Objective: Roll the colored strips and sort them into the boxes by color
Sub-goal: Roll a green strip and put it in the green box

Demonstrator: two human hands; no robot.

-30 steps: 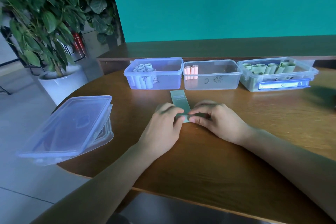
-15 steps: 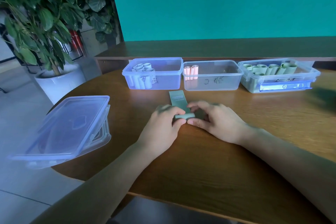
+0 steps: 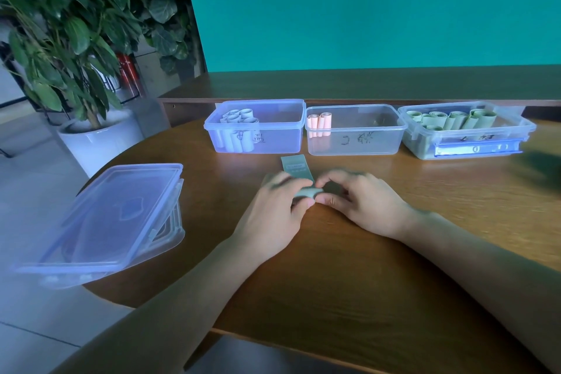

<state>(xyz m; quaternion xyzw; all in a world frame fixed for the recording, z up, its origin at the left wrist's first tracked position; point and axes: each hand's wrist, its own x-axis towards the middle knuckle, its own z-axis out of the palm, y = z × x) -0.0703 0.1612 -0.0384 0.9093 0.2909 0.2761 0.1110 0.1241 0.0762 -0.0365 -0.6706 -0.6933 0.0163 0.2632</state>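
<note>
Roll grew since last frame; less flat green paper strip (image 3: 297, 166) toward 12 o'clock. Left hand (image 3: 280, 206), right hand (image 3: 358, 199) pinch roll ends; I'd keep edges aligned.

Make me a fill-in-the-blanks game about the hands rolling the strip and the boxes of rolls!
1. Both hands, the left hand and the right hand, are rolling a ____ strip.
2. The middle box holds ____ rolls.
3. Green rolls fill the box on the far ____.
4. The number of open boxes in the row is ____.

Missing words: green; pink; right; three
</note>
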